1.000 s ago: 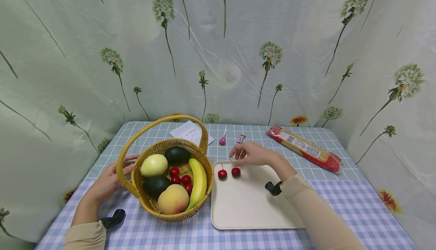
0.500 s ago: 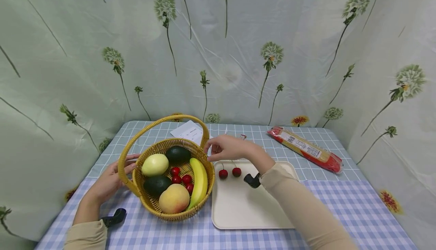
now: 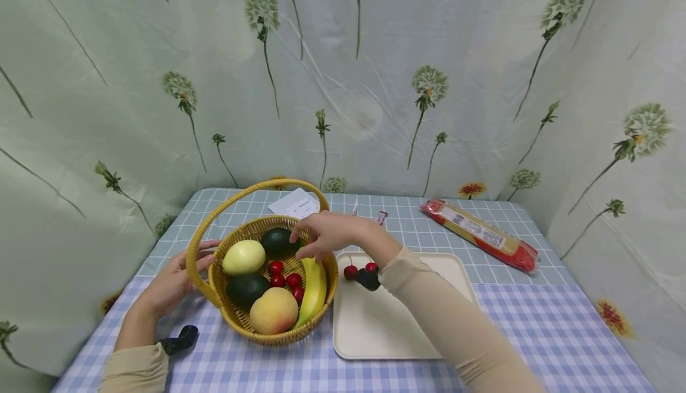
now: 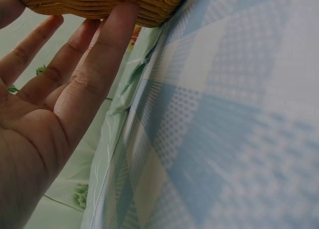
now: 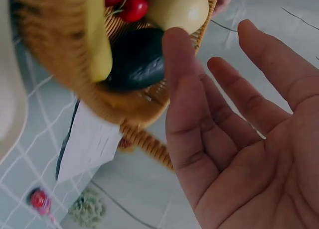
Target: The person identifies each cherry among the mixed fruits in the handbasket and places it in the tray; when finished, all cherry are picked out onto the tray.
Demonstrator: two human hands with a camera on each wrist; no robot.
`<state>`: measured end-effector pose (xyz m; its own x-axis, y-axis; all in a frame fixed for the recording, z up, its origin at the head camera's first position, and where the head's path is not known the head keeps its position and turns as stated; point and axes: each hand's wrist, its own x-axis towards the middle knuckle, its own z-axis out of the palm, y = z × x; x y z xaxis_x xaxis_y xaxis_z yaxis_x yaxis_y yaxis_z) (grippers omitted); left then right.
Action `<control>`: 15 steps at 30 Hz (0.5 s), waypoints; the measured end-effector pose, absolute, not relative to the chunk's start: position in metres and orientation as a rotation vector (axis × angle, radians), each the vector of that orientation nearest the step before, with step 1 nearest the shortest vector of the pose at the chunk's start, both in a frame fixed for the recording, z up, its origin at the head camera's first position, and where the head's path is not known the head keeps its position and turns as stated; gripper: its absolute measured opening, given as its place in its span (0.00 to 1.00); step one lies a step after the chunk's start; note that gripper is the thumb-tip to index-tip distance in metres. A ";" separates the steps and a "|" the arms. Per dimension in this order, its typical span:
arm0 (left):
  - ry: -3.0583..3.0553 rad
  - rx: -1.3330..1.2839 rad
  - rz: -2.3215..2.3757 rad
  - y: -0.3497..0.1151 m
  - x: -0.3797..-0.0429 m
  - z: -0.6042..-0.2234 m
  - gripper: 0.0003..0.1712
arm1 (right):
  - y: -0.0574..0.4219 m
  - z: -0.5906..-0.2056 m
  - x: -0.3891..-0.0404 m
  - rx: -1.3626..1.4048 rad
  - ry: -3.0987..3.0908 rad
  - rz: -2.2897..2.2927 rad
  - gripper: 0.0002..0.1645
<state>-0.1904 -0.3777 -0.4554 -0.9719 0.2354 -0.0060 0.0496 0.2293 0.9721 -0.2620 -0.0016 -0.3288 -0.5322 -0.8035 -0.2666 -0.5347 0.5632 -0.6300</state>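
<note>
A yellow wicker basket (image 3: pixel 257 339) with a tall handle holds a peach (image 3: pixel 274 311), a banana (image 3: pixel 313 292), two dark green avocado-like fruits (image 3: pixel 248 290), a pale yellow-green fruit (image 3: pixel 243 257) and several red cherries (image 3: pixel 277 281). My left hand (image 3: pixel 177 280) rests at the basket's left side, its extended fingertips against the wicker in the left wrist view. Over the basket's right rim hovers my right hand (image 3: pixel 329 235), fingers spread and holding nothing, near the far avocado-like fruit (image 5: pixel 137 59). It hides the banana's upper end.
Right of the basket lies a cream tray (image 3: pixel 396 333) with two stemmed cherries (image 3: pixel 351 273), one partly behind the right wrist camera. White papers (image 3: pixel 295 203), a small wrapped candy (image 3: pixel 382 217) and a pink lollipop (image 5: pixel 39 200) lie behind. A long red-and-yellow packet (image 3: pixel 482 235) lies back right.
My right hand has moved left, from beside the cherries on the tray to over the basket. The tray's two cherries stay in place. My left hand keeps its place at the basket.
</note>
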 end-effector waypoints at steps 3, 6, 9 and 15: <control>2.334 0.279 1.846 -0.380 -0.190 -0.455 0.27 | -0.016 -0.331 -0.265 -1.061 2.244 -0.642 0.28; 2.345 0.275 1.832 -0.381 -0.189 -0.455 0.28 | -0.029 -0.334 -0.265 -1.038 2.249 -0.601 0.29; 2.350 0.264 1.832 -0.380 -0.189 -0.455 0.28 | -0.041 -0.336 -0.266 -1.000 2.244 -0.571 0.30; 2.354 0.260 1.840 -0.378 -0.191 -0.455 0.29 | -0.060 -0.343 -0.270 -0.898 2.199 -0.544 0.31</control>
<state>-0.1909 -0.3776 -0.4545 -0.9749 0.2226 -0.0053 0.0486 0.2357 0.9706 -0.2704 -0.0599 -0.3427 -0.5227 -0.7302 -0.4400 -0.4412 0.6733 -0.5933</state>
